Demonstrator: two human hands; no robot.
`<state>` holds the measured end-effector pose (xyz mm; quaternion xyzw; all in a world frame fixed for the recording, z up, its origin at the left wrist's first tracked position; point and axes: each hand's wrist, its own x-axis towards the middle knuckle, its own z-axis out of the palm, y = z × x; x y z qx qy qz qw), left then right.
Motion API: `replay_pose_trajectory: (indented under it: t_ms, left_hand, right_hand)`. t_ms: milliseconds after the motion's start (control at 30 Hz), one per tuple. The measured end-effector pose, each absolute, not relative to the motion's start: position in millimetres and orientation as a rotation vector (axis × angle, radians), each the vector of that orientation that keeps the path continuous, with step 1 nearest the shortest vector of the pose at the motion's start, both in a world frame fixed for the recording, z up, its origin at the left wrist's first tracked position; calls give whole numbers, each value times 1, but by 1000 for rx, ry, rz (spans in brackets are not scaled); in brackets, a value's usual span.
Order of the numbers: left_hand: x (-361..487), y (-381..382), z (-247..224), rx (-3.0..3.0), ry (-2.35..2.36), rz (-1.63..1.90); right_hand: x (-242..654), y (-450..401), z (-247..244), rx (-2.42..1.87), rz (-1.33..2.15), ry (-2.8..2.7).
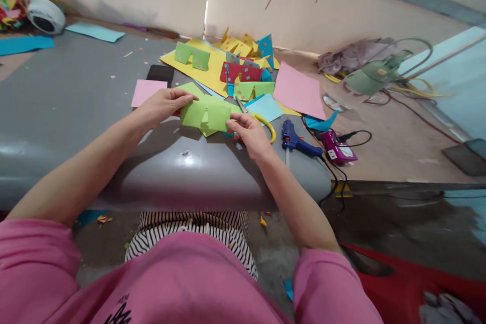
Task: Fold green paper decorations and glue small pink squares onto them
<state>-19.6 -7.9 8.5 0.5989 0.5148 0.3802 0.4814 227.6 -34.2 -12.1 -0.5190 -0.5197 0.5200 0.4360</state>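
Note:
A piece of folded green paper [219, 117] with a small cut notch in its middle is stretched between my two hands. My left hand [169, 104] pinches its upper left corner. Its right edge is gripped between thumb and fingers of my right hand [248, 131]. More green paper lies underneath, partly covered. Beside my right hand are scissors with a yellow handle [270, 129], their blades partly hidden. Light blue paper [266, 107] rests just behind them. A pink paper sheet [146, 91] and a black phone-like object [160, 75] lie near my left hand.
Folded dotted paper pieces [243, 72] are heaped on a yellow sheet [197, 68] at the back. To the right are a blue glue gun [298, 140], a purple power strip [339, 149] with cords, and a large pink sheet [299, 90]. A white tape roll [45, 14] stands far left.

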Motion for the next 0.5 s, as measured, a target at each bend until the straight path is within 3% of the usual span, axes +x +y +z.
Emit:
replay_pose_trajectory:
  t_ms: [367, 500]
  left_hand:
    - [-31, -13, 5, 1586, 1339, 804]
    - [-20, -21, 20, 1964, 1379, 852]
  right_hand:
    - [222, -27, -10, -1341, 1252, -1447]
    - [220, -39, -5, -1215, 964, -1672]
